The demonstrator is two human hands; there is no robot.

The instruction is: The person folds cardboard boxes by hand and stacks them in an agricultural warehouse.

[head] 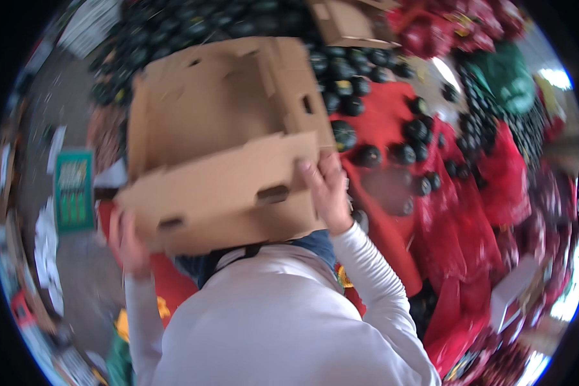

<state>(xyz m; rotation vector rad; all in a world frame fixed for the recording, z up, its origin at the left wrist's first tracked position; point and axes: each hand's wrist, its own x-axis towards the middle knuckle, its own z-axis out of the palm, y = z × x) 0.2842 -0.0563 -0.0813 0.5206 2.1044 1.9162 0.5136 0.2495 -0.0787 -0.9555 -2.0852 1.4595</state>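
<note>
In front of my body I hold a cardboard box (207,188) with its open side facing up. Its inside shows bare brown cardboard and a shadow, and the near wall has two oval hand holes. My left hand (128,236) grips the near left corner, blurred by motion. At the near right corner my right hand (328,190) holds the wall, with the thumb on the inner side. Beyond the box spreads a large heap of dark green round squashes (164,29). The box hides my lap and part of the heap.
Squashes lie on a red cloth (381,111) to the right, beside red mesh bags (456,231). Another cardboard box (347,21) stands at the far right, near filled red bags (429,34) and a green sack (504,77). A green printed box (75,190) lies on the left floor.
</note>
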